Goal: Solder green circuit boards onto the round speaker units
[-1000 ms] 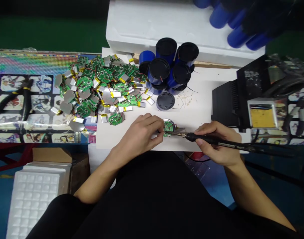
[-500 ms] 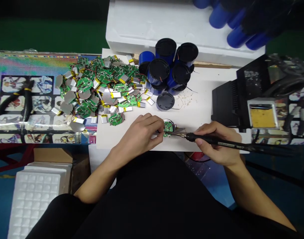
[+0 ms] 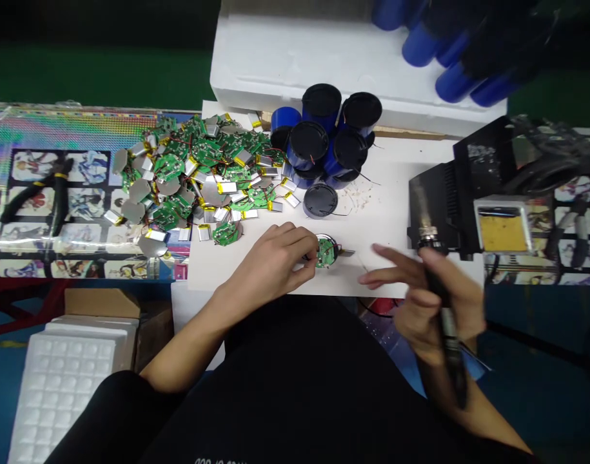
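My left hand (image 3: 287, 254) is closed, thumb and fingertips pinched at the left edge of a round green circuit board (image 3: 326, 252). The board lies in a round black cap on the white work surface (image 3: 256, 264), and a small silver battery (image 3: 347, 252) sticks out at its right. Whether a wire is also between those fingertips is hidden. Away to the right, my right hand (image 3: 432, 303) grips a black soldering iron (image 3: 444, 316), its metal tip pointing up and smeared by motion. The index and middle fingers of that hand stretch out toward the board.
A heap of circuit boards with batteries (image 3: 202, 171) covers the left. Blue cylinders with black caps (image 3: 308, 145) stand behind, one loose cap (image 3: 320, 200) before them. At right are a black soldering station (image 3: 434, 200) and yellow sponge (image 3: 501, 231). Pliers (image 3: 57, 193) lie far left.
My right hand has drawn the soldering iron off the board, rightward, and tipped it upright, with two fingers now extended. The left hand keeps its place at the board.
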The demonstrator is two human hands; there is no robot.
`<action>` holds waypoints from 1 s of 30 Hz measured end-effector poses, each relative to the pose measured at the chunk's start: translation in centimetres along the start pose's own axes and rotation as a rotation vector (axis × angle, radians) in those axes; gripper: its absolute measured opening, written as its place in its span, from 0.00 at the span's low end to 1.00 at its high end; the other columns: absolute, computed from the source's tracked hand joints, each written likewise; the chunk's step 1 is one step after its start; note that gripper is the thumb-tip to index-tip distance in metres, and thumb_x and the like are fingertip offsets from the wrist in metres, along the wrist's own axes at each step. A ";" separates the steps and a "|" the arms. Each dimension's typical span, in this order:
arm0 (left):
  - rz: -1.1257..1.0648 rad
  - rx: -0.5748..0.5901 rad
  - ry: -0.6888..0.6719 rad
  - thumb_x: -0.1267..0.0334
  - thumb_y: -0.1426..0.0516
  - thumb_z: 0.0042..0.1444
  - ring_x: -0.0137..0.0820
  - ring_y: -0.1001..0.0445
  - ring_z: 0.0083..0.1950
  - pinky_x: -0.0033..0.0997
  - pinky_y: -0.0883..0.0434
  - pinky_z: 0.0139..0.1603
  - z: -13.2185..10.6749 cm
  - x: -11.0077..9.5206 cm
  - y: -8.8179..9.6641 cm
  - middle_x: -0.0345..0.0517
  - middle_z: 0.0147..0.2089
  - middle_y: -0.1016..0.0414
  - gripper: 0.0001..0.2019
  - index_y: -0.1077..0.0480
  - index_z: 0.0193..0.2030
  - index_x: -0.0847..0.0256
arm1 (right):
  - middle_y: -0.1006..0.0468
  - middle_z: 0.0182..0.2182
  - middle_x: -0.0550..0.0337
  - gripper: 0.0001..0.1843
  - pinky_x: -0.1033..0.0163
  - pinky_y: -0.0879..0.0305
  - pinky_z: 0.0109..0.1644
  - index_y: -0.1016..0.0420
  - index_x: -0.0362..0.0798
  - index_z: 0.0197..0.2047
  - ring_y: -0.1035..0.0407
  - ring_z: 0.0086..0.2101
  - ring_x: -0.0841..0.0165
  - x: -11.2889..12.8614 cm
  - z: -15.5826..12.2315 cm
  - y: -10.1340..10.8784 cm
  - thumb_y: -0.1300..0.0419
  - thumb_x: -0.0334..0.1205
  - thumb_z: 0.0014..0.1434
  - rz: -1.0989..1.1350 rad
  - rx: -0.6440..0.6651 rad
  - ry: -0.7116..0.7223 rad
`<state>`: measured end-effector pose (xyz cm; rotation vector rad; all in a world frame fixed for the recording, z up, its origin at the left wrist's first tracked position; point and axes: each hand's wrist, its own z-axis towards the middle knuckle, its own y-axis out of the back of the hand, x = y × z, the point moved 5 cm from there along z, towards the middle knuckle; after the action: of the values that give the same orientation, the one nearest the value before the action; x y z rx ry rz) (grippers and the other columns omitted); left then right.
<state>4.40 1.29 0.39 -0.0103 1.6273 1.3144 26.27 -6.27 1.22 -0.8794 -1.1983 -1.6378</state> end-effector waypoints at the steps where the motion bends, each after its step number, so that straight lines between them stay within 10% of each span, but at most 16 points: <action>1: 0.007 0.006 -0.004 0.70 0.42 0.68 0.39 0.23 0.48 0.40 0.31 0.51 0.0 0.0 0.0 0.47 0.48 0.18 0.04 0.29 0.40 0.60 | 0.14 0.54 0.51 0.18 0.51 0.15 0.39 0.29 0.59 0.66 0.14 0.40 0.59 0.2 -0.1 -1.2 0.44 0.41 0.76 -0.017 0.041 0.069; 4: 0.028 0.023 -0.025 0.68 0.42 0.69 0.39 0.24 0.48 0.40 0.32 0.51 0.1 0.0 0.1 0.47 0.47 0.18 0.03 0.28 0.41 0.60 | 0.14 0.54 0.49 0.21 0.46 0.16 0.53 0.25 0.54 0.60 0.16 0.50 0.57 0.5 0.2 -4.3 0.39 0.25 0.69 -0.185 0.087 0.299; 9: 0.062 0.047 -0.047 0.65 0.40 0.70 0.39 0.25 0.48 0.40 0.32 0.50 0.0 0.0 0.0 0.48 0.47 0.19 0.03 0.28 0.44 0.61 | 0.15 0.45 0.52 0.24 0.47 0.18 0.48 0.28 0.52 0.58 0.19 0.45 0.57 0.0 1.2 -6.6 0.34 0.23 0.63 -0.325 0.081 0.381; 30: 0.119 -0.151 -0.304 0.65 0.41 0.73 0.42 0.30 0.55 0.44 0.29 0.56 -0.9 0.5 -0.9 0.50 0.55 0.18 0.05 0.24 0.51 0.60 | 0.16 0.48 0.50 0.23 0.46 0.17 0.53 0.30 0.53 0.60 0.19 0.50 0.58 -1.4 1.5 -4.8 0.35 0.25 0.66 -0.240 0.215 0.409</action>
<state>4.10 0.51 -0.68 0.1884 1.2854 1.4503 22.26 -3.91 -1.17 -0.2541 -1.1894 -1.7319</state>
